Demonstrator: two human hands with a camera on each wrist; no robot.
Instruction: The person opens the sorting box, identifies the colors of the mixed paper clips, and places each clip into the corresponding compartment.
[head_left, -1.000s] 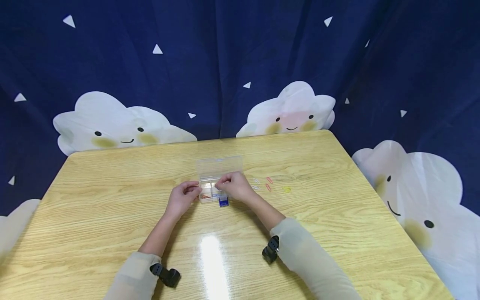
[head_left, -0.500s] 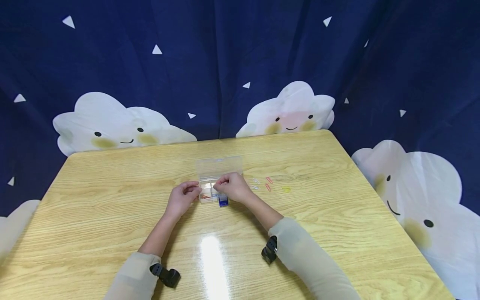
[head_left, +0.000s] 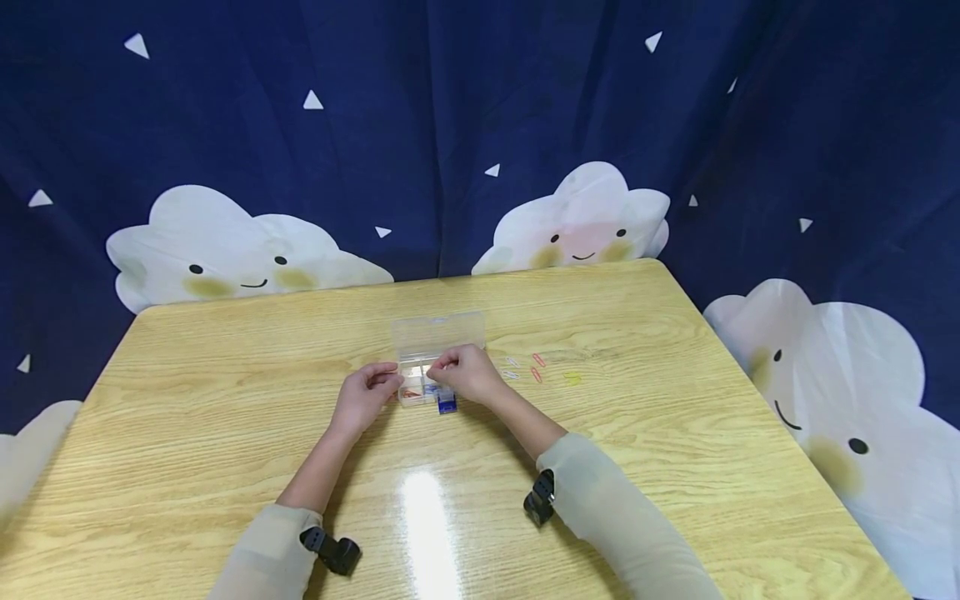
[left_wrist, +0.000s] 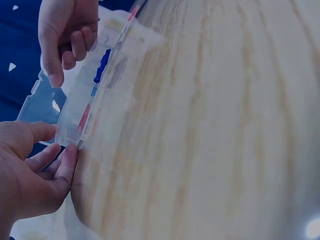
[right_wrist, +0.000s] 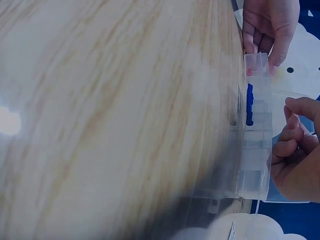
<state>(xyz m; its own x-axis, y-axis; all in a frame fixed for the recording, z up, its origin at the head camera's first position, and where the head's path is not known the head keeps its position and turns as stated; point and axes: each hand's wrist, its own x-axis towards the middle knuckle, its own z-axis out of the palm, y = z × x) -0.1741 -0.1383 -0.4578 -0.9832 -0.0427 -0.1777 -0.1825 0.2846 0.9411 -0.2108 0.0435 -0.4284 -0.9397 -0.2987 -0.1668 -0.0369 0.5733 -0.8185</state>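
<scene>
A clear compartment box [head_left: 411, 382] stands on the table, its transparent lid [head_left: 420, 335] raised at the back. My left hand [head_left: 363, 397] holds the box's left end, thumb and fingers at the corner in the left wrist view. Over the middle compartments is my right hand [head_left: 471, 373], thumb and index fingertips close together and the other fingers curled; I cannot tell if something small is between them. Red pieces [left_wrist: 84, 117] lie in the left compartment, and pale bluish ones show beside the right fingertips. A blue latch [head_left: 447, 403] sits at the box's front.
Right of the box lie several paper clips in groups: white ones [head_left: 511, 374], pink-red ones [head_left: 537, 375] and yellow ones [head_left: 573, 378]. The wooden table [head_left: 225, 433] ends at a dark blue curtain [head_left: 360, 150] with cloud prints.
My right hand has shifted very slightly left over the compartments, its fingertips still close together. My left hand and the box stay in place.
</scene>
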